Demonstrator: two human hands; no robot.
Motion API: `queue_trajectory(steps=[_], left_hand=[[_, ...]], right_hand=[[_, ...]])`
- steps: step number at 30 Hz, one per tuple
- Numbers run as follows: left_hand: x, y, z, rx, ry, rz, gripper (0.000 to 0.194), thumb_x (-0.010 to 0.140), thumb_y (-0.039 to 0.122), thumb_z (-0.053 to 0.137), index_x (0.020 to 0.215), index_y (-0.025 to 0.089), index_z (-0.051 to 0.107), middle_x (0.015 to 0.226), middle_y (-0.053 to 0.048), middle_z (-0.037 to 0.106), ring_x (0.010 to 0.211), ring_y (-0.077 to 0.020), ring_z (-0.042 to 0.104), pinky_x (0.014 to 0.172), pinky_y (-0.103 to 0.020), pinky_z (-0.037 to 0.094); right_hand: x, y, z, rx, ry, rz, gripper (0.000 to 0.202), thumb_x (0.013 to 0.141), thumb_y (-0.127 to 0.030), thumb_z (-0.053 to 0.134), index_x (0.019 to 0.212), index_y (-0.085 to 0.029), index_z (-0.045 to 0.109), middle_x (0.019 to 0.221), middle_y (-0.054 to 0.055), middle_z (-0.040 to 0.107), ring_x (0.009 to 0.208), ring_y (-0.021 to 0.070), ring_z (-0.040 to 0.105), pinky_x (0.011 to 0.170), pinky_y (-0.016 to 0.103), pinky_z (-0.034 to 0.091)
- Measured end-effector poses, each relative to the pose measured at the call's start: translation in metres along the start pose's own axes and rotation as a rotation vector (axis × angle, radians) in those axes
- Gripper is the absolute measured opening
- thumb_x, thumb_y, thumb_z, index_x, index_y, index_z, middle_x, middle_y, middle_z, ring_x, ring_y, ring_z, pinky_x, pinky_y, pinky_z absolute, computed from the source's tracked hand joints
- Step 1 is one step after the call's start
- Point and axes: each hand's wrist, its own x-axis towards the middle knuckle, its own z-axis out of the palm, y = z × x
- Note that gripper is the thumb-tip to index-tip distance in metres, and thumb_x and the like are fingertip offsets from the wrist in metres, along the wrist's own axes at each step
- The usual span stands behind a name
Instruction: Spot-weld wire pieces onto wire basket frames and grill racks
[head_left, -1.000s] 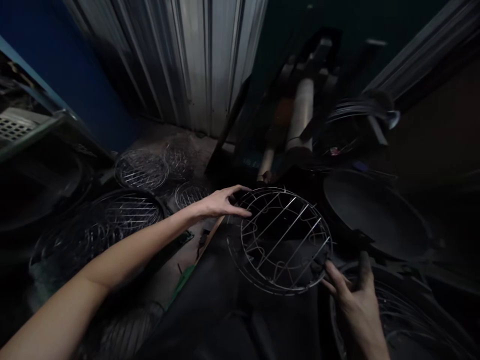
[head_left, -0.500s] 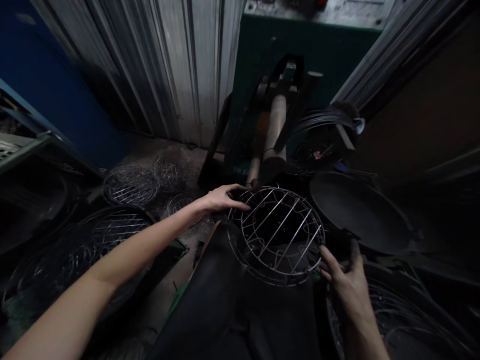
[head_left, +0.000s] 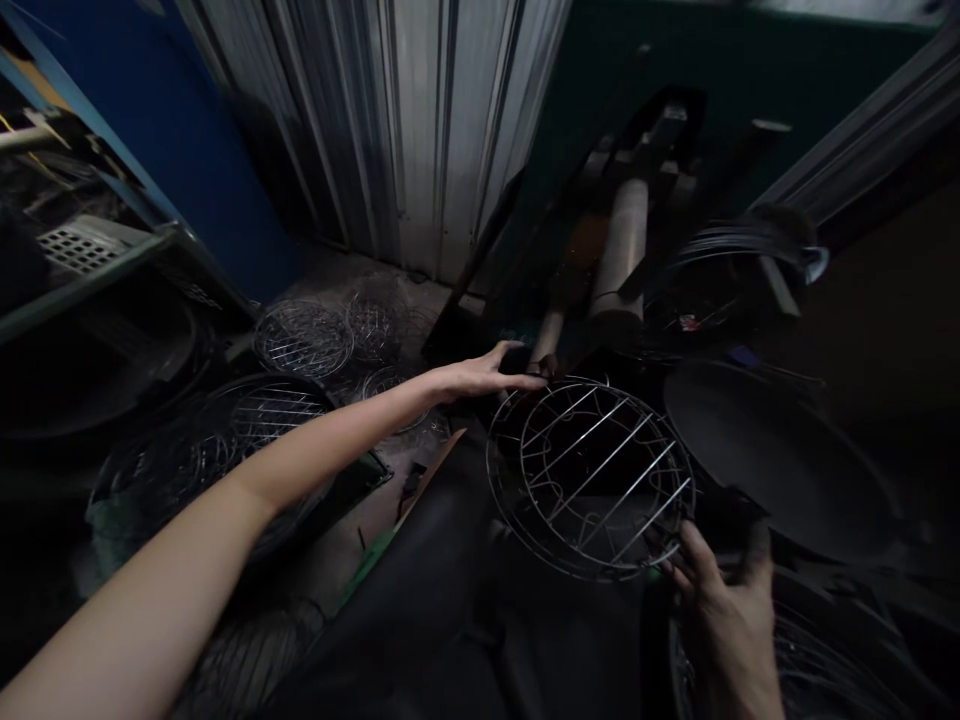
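A round wire rack (head_left: 600,462) with parallel straight bars and a double rim hangs in front of me, above my dark-clothed lap. My left hand (head_left: 491,377) is at its upper left rim, thumb and fingers apart, with the thumb tip by the wire. At the lower right rim is my right hand (head_left: 720,590), its fingers on the edge of the rack and its darkened thumb spread away. Just beyond the rack, the metal rods (head_left: 622,245) of a green machine (head_left: 817,75) reach down toward it.
Wire racks (head_left: 304,338) lie on the floor at the left, beside a wide tub (head_left: 322,395) of more racks. A dark round pan (head_left: 780,455) stands at the right, with a container of wires (head_left: 825,670) below it. Corrugated metal wall (head_left: 427,130) stands behind.
The view has swung left, so the machine and the rack appear further right. My left hand has shifted along the rim toward the rods. My right hand stays at the rack's lower right edge.
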Motion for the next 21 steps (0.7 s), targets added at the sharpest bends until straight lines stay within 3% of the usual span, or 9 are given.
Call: queue_trajectory(steps=[6,12,17,21], left_hand=[[-0.001,0.006,0.002,-0.041,0.021,-0.045,0.093,0.074,0.066,0.054,0.145,0.018,0.017,0.095,-0.008,0.069,0.1,-0.0265,0.061,0.1,-0.044,0.031],[-0.004,0.003,0.002,-0.022,0.025,0.003,0.098,0.069,0.066,0.059,0.144,0.019,0.017,0.113,-0.012,0.062,0.101,-0.0275,0.06,0.097,-0.043,0.035],[-0.008,0.003,0.003,0.182,0.031,0.018,0.108,0.057,0.063,0.072,0.144,0.026,0.019,0.104,-0.009,0.063,0.109,-0.0344,0.054,0.097,-0.047,0.033],[-0.011,0.007,0.005,0.259,0.044,0.007,0.107,0.057,0.063,0.072,0.143,0.027,0.019,0.091,-0.006,0.064,0.099,-0.0336,0.058,0.096,-0.049,0.032]], right_hand=[[0.001,0.004,-0.004,0.015,-0.003,0.011,0.116,0.056,-0.044,0.081,0.148,-0.031,0.011,0.12,0.011,0.056,0.062,0.0132,0.064,0.063,0.033,0.057],[-0.001,0.004,-0.004,0.008,0.0,-0.013,0.113,0.059,-0.043,0.08,0.148,-0.029,0.012,0.115,0.008,0.059,0.069,0.0129,0.064,0.07,0.03,0.056],[-0.001,0.004,-0.001,-0.019,-0.019,-0.022,0.117,0.058,-0.046,0.08,0.148,-0.028,0.008,0.11,0.008,0.06,0.067,0.0143,0.064,0.069,0.033,0.056],[-0.001,0.001,0.0,-0.008,0.012,-0.044,0.118,0.056,-0.045,0.081,0.148,-0.025,0.011,0.103,0.006,0.062,0.075,0.0166,0.065,0.072,0.032,0.055]])
